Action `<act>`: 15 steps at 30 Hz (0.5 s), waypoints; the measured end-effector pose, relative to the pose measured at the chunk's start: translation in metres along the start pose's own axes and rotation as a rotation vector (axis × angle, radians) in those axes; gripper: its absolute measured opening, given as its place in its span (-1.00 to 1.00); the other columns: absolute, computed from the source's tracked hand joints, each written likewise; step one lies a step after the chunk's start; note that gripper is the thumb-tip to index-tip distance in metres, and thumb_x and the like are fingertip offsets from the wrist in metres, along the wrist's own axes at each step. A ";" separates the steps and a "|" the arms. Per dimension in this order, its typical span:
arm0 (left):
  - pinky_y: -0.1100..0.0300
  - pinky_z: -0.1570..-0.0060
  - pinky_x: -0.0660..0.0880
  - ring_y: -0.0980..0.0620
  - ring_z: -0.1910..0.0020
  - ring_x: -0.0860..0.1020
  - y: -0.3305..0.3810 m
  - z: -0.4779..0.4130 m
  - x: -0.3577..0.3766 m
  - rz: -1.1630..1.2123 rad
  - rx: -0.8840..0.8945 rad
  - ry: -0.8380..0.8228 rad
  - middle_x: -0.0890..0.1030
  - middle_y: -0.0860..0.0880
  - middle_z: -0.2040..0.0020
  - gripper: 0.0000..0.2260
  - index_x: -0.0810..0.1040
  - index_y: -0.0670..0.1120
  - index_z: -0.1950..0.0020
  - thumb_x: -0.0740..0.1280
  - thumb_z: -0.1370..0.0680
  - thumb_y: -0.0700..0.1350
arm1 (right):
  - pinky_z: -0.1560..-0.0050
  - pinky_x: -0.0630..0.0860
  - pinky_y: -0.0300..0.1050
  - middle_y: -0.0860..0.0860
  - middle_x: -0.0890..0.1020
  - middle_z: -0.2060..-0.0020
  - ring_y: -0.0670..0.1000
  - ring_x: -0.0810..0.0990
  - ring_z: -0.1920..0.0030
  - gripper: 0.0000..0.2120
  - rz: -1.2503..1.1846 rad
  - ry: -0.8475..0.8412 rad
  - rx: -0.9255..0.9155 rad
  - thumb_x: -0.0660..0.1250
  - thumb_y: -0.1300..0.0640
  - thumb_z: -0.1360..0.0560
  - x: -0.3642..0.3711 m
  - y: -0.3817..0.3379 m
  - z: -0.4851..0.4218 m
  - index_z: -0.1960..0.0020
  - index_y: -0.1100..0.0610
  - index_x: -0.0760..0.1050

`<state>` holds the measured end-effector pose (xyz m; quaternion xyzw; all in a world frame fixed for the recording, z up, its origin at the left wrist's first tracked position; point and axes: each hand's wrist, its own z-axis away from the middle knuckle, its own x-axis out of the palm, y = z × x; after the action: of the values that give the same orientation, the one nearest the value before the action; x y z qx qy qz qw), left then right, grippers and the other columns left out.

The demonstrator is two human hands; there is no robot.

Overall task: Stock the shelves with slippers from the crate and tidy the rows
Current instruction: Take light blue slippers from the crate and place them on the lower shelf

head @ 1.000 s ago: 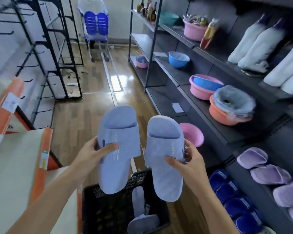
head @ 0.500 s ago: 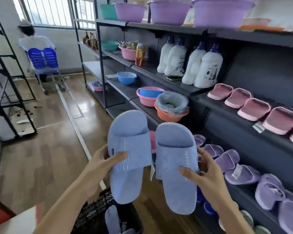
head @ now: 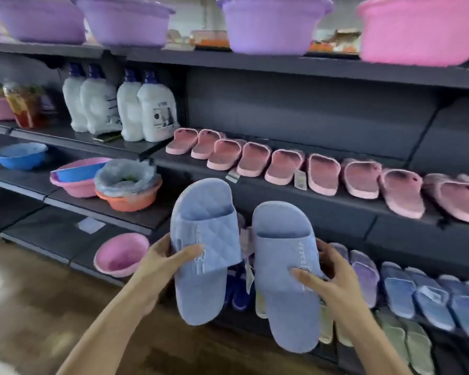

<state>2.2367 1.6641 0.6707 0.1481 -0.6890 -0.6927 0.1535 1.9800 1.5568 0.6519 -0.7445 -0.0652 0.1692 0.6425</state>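
Clasped at the sides, left slipper (head: pixel 203 239) in left hand (head: pixel 163 263), right slipper (head: pixel 284 280) in right hand (head: pixel 333 282), aloft before the shelves; could slip from thumb-and-finger holds, or knock the crowded blue row (head: pixel 428 301) beyond askew on landing.

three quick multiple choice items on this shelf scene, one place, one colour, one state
1. The pink slippers stand
A. on the floor
B. on a shelf right of the white bottles
C. inside a basin
2. The two held slippers are
A. green
B. pink
C. light blue
3. The left hand
A. grips one slipper
B. hangs empty
C. presses a basin
Answers: 1 B, the row starts beside the bottles; 2 C, both look light blue; 3 A, its thumb lies over the strap; the right hand holds the other.
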 end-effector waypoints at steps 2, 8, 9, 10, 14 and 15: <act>0.24 0.26 0.55 0.04 0.07 0.65 0.002 -0.020 0.027 0.025 -0.007 -0.088 0.69 0.05 0.05 -0.25 0.54 0.03 -0.09 0.55 0.06 0.22 | 0.26 0.54 -0.30 -0.08 0.64 0.04 -0.11 0.61 0.10 -0.37 0.016 0.097 0.012 0.56 0.03 -0.17 -0.023 0.003 0.001 -0.20 0.03 0.46; 0.18 0.20 0.59 0.03 0.12 0.66 -0.001 -0.076 0.104 0.029 0.005 -0.393 0.69 0.03 0.09 -0.19 0.54 0.00 -0.03 0.55 0.13 0.33 | 0.15 0.55 -0.24 -0.13 0.59 -0.06 -0.15 0.58 0.00 -0.38 0.032 0.374 0.078 0.58 0.02 -0.23 -0.079 0.011 0.012 -0.22 -0.05 0.41; 0.16 0.18 0.58 0.03 0.13 0.66 -0.003 -0.085 0.116 0.027 0.006 -0.446 0.69 0.03 0.10 -0.19 0.54 -0.01 -0.03 0.55 0.12 0.33 | 0.12 0.54 -0.20 -0.12 0.58 -0.08 -0.12 0.57 -0.04 -0.35 0.042 0.425 0.091 0.59 0.03 -0.23 -0.086 0.013 0.013 -0.25 -0.03 0.40; 0.19 0.21 0.57 0.04 0.18 0.66 -0.004 -0.095 0.127 0.022 0.001 -0.497 0.69 0.03 0.15 -0.22 0.53 -0.03 -0.02 0.56 0.09 0.30 | 0.11 0.51 -0.21 -0.12 0.57 -0.09 -0.13 0.56 -0.05 -0.36 0.046 0.479 0.102 0.58 0.07 -0.25 -0.091 0.015 0.014 -0.26 -0.02 0.40; 0.07 0.10 0.54 -0.04 0.11 0.61 -0.010 -0.136 0.168 -0.013 -0.027 -0.693 0.66 -0.14 0.14 -0.38 0.55 -0.12 -0.05 0.53 -0.12 0.18 | 0.29 0.51 -0.36 -0.20 0.57 0.00 -0.30 0.57 0.10 -0.46 0.052 0.671 0.111 0.53 0.16 -0.29 -0.107 0.018 0.016 -0.18 -0.10 0.41; 0.04 0.08 0.50 -0.08 0.07 0.60 -0.011 -0.144 0.177 -0.014 -0.028 -0.736 0.62 -0.23 0.06 -0.35 0.55 -0.16 -0.07 0.55 -0.14 0.18 | 0.30 0.52 -0.37 -0.19 0.57 -0.01 -0.29 0.57 0.10 -0.44 0.049 0.712 0.116 0.53 0.12 -0.27 -0.110 0.020 0.017 -0.19 -0.09 0.41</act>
<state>2.1359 1.4600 0.6598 -0.1086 -0.6873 -0.7101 -0.1076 1.8694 1.5344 0.6487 -0.7206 0.1902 -0.0822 0.6617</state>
